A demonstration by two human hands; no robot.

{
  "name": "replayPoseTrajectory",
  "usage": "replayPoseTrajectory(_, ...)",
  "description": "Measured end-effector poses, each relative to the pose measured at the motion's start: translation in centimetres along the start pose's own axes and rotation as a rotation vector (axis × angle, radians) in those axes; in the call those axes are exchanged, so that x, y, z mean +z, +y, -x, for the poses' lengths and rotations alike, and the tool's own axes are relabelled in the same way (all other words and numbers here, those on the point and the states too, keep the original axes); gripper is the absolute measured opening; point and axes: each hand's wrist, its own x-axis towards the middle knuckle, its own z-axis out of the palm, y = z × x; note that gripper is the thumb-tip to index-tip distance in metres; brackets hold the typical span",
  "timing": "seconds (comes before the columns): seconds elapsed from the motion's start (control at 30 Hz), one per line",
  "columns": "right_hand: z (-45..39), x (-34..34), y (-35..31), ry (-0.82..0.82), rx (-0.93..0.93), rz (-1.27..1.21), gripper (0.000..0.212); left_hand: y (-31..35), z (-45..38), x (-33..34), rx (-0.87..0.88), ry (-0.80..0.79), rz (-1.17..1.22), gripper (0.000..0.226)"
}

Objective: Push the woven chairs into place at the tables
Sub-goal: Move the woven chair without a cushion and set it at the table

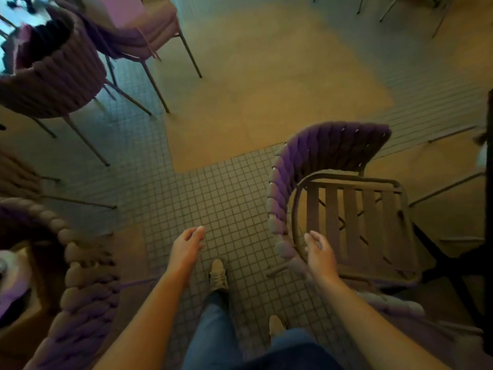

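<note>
A woven chair (330,150) with a purple rope back and a slatted seat stands at the right, its seat facing a dark table (488,209) at the frame's right edge. My right hand (320,255) hovers open over the near end of the chair's curved back, close to the frame but not gripping it. My left hand (188,244) is open over the tiled floor, left of the chair, holding nothing. Another woven chair (80,289) curves along the lower left.
Two more woven chairs (58,76) stand at the upper left with thin metal legs. My feet (218,273) are on the small square tiles between the chairs. Open tan and tiled floor (266,89) spreads ahead. Metal legs (386,6) show at the top right.
</note>
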Motion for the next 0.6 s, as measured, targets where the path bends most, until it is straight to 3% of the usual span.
replayPoseTrajectory(0.17,-5.2,3.9,-5.3,0.214,0.058,-0.044,0.042,7.5,-10.4,-1.7,0.038,-0.101,-0.153,0.030)
replayPoseTrajectory(0.27,-7.4,5.7,-8.4,0.322,0.092,-0.086,0.046,13.6,-15.8,-1.4,0.078,-0.171,-0.246,0.038)
replayPoseTrajectory(0.6,-13.5,5.5,-10.3,0.670,0.340,-0.433,0.047,28.9,-26.9,13.0,0.242,-0.550,-0.557,0.014)
